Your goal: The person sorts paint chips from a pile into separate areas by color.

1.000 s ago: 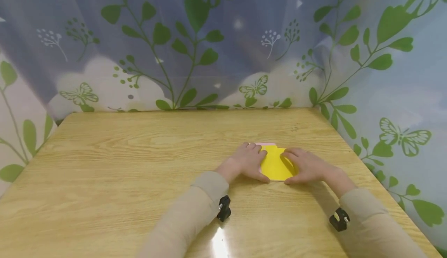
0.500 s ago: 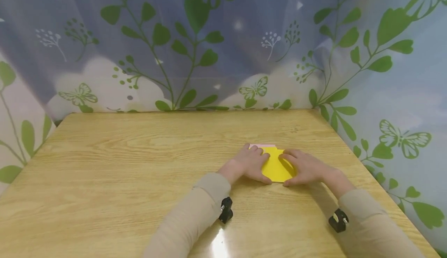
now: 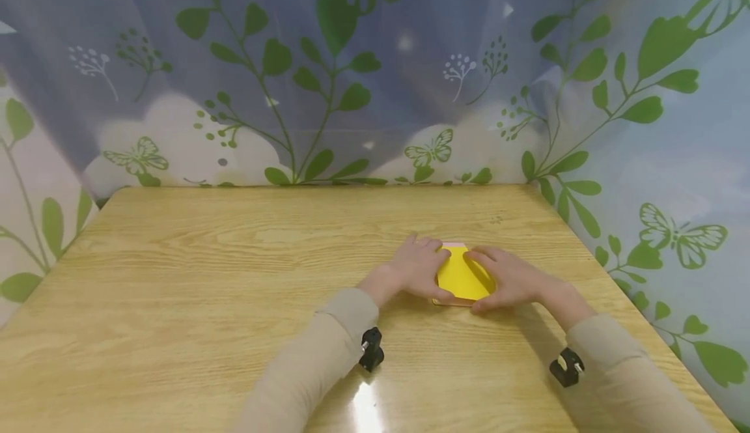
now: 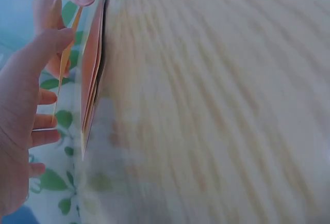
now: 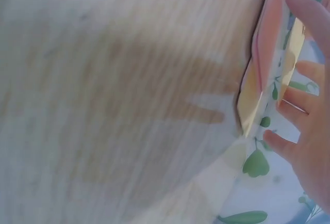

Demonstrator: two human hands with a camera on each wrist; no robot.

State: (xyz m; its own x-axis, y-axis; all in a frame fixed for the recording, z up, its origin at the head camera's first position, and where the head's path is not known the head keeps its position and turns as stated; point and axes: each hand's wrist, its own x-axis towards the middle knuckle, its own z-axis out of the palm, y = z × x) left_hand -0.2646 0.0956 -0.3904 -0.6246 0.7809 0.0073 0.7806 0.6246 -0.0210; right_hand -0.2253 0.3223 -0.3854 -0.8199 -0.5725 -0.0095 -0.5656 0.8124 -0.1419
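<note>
A yellow sheet of paper is raised between my two hands over a thin stack of pink and yellow paper lying on the table. My left hand holds the sheet's left side, thumb at the near edge and fingers behind, as the left wrist view shows. On the right side my right hand grips the same sheet between thumb and fingers. A gap separates the yellow sheet from the stack in the right wrist view. Pink shows along the near and far edges below the sheet.
The wood-grain table extends far to the left of the hands. Behind and to the right hangs a curtain with green leaves and butterflies. A black wrist mount sits at the left cuff, another black mount at the right.
The yellow sheet has come up off the stack, and pink now shows at its near edge. Both hands have shifted only slightly.
</note>
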